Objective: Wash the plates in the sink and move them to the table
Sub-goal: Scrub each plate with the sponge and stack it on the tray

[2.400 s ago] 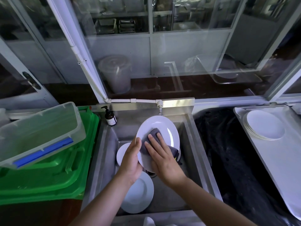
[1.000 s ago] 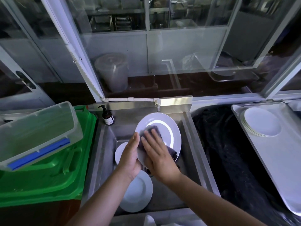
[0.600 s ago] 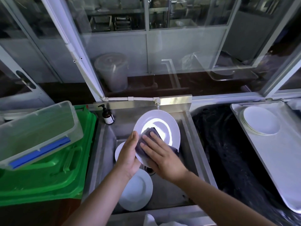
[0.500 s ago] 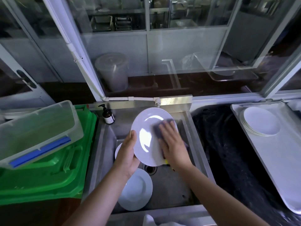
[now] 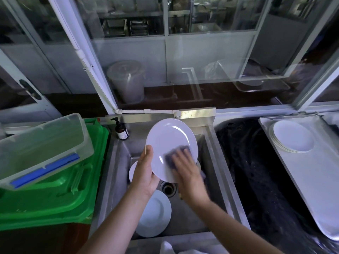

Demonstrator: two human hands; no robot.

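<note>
Scrubbing is the step in hand here: one white plate [image 5: 169, 143] is held tilted over the sink [image 5: 218, 160], just in front of the tap [image 5: 177, 116]. Its edge nearest the soap bottle [image 5: 121, 130] is gripped by the left hand [image 5: 145, 173], thumb on the face and fingers curled behind. A dark sponge [image 5: 177, 154] is pressed flat against the plate's lower face by the right hand [image 5: 189, 177], fingers fairly straight, though it's blurred so the exact grip can't be told.

Two more plates are left down in the sink: one [image 5: 154, 215] lying flat at the near end, another [image 5: 132, 172] mostly hidden behind the left hand. A stack of plates [image 5: 291, 138] is already set on a tray [image 5: 311, 180] on the table, well off to the side of the sink away from the green bin [image 5: 55, 195].

Probably a rinse under the tap is called for next, then the plate gets carried over to that stack. A firm grip is needed, since a wet, soapy plate is likely slippery.
</note>
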